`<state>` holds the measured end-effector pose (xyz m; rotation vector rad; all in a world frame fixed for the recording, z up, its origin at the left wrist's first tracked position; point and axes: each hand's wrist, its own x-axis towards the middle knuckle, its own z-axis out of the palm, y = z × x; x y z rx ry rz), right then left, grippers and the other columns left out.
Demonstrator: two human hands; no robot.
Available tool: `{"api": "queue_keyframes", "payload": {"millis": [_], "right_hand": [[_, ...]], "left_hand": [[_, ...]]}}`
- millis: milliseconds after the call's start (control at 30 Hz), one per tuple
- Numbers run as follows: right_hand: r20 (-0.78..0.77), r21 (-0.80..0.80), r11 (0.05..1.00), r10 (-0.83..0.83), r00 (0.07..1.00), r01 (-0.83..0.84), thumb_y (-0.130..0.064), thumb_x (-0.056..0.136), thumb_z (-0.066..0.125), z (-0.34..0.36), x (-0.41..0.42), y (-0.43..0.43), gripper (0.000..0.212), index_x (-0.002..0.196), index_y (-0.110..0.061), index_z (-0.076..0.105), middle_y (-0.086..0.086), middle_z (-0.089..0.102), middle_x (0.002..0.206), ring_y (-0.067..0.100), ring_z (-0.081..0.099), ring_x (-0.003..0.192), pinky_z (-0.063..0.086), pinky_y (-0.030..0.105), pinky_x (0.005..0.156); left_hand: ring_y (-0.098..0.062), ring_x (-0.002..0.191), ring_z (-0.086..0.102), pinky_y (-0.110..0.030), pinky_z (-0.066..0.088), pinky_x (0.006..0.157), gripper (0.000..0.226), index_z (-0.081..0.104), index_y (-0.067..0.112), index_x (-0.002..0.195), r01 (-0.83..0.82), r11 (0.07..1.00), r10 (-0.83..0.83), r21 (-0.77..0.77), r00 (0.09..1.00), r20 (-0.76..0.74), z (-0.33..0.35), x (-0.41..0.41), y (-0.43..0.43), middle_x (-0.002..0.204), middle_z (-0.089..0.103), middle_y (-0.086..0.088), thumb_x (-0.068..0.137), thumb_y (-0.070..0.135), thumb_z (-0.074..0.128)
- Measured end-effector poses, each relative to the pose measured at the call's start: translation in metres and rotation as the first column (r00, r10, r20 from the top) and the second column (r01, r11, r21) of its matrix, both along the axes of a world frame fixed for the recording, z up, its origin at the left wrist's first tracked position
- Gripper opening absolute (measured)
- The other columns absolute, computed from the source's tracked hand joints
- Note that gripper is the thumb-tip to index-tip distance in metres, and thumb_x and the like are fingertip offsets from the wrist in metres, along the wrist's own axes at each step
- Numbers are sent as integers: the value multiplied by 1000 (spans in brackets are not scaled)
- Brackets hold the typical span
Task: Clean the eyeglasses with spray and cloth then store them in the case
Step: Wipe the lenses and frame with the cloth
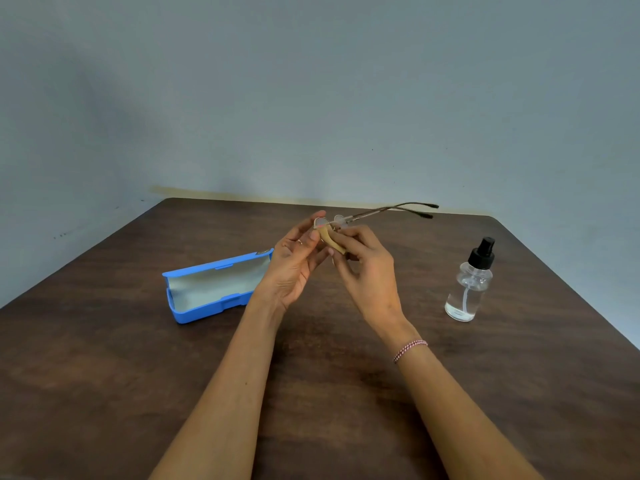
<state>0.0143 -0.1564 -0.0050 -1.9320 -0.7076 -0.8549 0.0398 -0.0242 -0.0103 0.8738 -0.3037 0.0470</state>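
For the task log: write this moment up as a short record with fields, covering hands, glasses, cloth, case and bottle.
left hand: pinches the eyeglasses at a lens rim, above the table
right hand: fingers pinch a tan cloth at the lens
eyeglasses: temples unfolded, pointing right
case: blue, open, on the table left of the hands, nothing seen inside
spray bottle: upright, right of the hands, untouched

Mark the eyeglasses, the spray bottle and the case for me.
eyeglasses [433,205], head view, on a black temple tip.
spray bottle [465,289], head view, on the clear body.
case [214,285], head view, on the pale inner lining.
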Motion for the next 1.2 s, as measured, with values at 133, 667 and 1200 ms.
{"api": "queue_keyframes", "payload": {"millis": [133, 667, 1200], "right_hand": [[11, -52, 997, -62, 998, 63, 5, 83, 63, 2, 2, -6, 36, 115, -10, 65, 1, 59, 106, 8, 55, 99, 49, 19, 87], [-162, -129, 974, -206, 965, 187, -11, 89, 59, 6, 8, -14, 14, 98, -7, 69, 0, 52, 86, 11, 50, 70, 37, 13, 61], [-79, -56, 985, -166, 983, 162, -4, 89, 59, 8, -2, -5, 26, 112, -14, 67, -2, 54, 104, 11, 55, 92, 50, 24, 79]], "left_hand": [[-16, 93, 68, -23, 55, 74, 50, 60, 12, 114, 40, 998, -39, -44, 999, 8, 1, -1, -2, 103, 71, -8, 67, 22, 71], [-21, 101, 66, -28, 55, 83, 38, 56, 10, 121, 21, 1000, -21, 7, 1000, -14, -1, 0, -3, 110, 69, -11, 83, 13, 53], [-16, 92, 67, -27, 55, 78, 53, 66, 15, 114, 165, 983, -165, 74, 986, -12, 0, -5, -4, 104, 70, -7, 64, 24, 80]]}}
